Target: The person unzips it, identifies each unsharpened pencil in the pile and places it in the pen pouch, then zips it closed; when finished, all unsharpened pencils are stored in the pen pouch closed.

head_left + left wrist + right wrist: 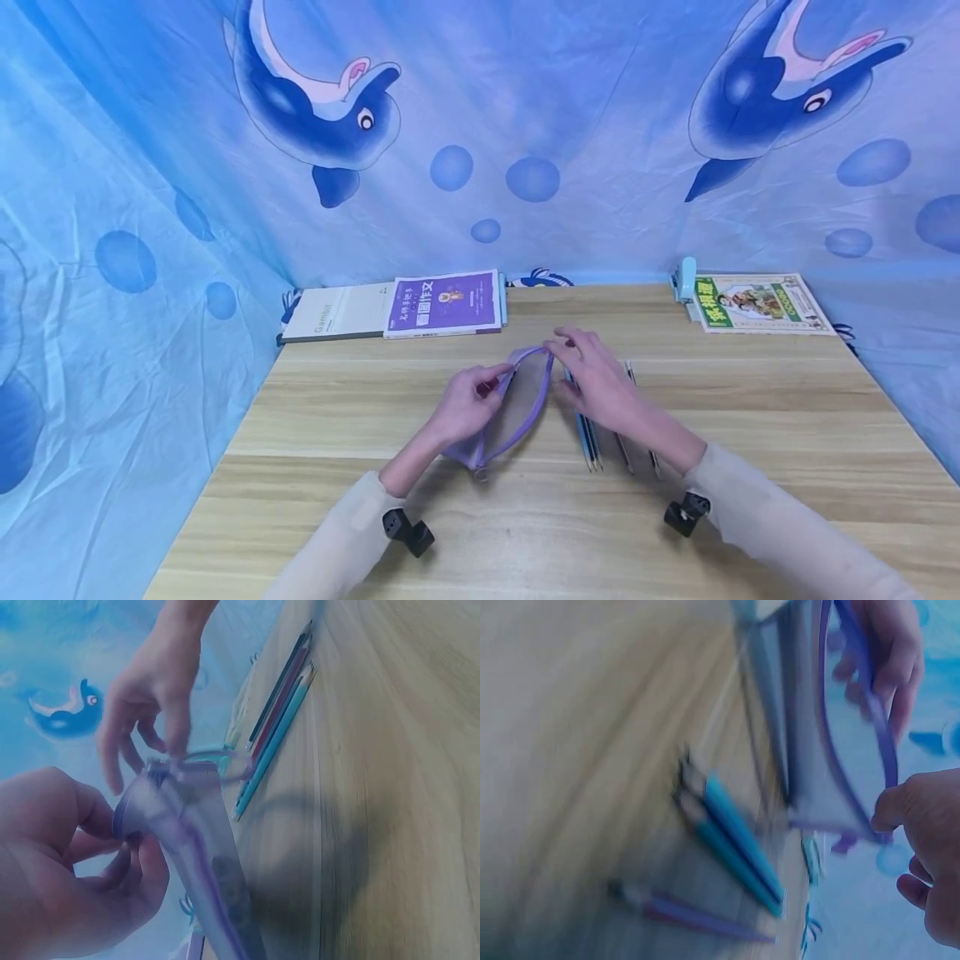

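Observation:
A see-through pencil pouch with purple edging is held above the table, its mouth spread wide. My left hand pinches one long edge of that mouth between thumb and fingers. At the far corner, my right hand has its fingers on the purple rim and appears to grip it; blur hides the exact contact. Beneath and beside the right hand lie blue pencils, and a dark pencil lies farther right. Turquoise pencils and a purplish pencil show in the right wrist view.
A purple book and a white Gambit pad lie at the back left of the wooden table. At the back right is a green-and-white booklet beside a light-blue stapler-like thing. A blue dolphin-print curtain surrounds the table.

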Available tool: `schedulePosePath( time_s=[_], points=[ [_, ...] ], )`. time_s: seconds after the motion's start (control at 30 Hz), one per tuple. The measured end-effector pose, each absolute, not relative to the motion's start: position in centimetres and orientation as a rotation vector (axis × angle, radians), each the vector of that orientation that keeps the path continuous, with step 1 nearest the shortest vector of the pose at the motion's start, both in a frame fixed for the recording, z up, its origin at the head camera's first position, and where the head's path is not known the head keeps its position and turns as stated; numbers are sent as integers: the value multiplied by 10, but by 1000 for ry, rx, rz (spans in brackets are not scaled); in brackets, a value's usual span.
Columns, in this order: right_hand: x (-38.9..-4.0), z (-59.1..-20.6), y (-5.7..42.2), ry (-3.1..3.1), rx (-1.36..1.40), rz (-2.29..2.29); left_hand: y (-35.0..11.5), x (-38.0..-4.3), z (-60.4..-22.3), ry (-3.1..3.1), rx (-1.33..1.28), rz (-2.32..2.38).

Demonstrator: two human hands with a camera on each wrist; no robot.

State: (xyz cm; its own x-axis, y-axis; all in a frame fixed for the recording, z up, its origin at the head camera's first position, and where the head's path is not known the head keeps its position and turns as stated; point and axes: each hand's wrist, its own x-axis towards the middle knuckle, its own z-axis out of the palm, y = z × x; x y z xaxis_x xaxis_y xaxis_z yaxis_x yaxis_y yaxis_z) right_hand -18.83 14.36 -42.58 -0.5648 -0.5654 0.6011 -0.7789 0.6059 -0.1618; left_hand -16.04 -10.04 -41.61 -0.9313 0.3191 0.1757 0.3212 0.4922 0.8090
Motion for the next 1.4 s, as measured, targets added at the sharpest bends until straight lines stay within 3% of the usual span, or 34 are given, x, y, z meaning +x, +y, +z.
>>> schedulePosePath(
  time_s=[0.2, 0.47, 0.77, 0.9, 1.03, 1.2, 1.4],
  points=[
    [-200, -430, 149, -2345, 1148, 488, -109, -158, -417, -2728, -635, -1488],
    [-205, -431, 150, -2283, 1237, 780, -124, -161, -412, -2738, -761, -1610],
    [-218, -416, 145, -2386, 1178, 1058, -174, -173, -416, -2423, -465, -2233],
    [-224, -412, 145, -2427, 1151, 1144, -200, -169, -430, -2393, -368, -2266],
    [-230, -410, 143, -2434, 1121, 1205, -216, -161, -442, -2442, -430, -2237],
    [-235, -413, 143, -2495, 1033, 1233, -217, -157, -457, -2258, -514, -2329],
    [-232, -406, 134, -2560, 1052, 1052, -201, -157, -464, -2124, -156, -2271]
  ],
)
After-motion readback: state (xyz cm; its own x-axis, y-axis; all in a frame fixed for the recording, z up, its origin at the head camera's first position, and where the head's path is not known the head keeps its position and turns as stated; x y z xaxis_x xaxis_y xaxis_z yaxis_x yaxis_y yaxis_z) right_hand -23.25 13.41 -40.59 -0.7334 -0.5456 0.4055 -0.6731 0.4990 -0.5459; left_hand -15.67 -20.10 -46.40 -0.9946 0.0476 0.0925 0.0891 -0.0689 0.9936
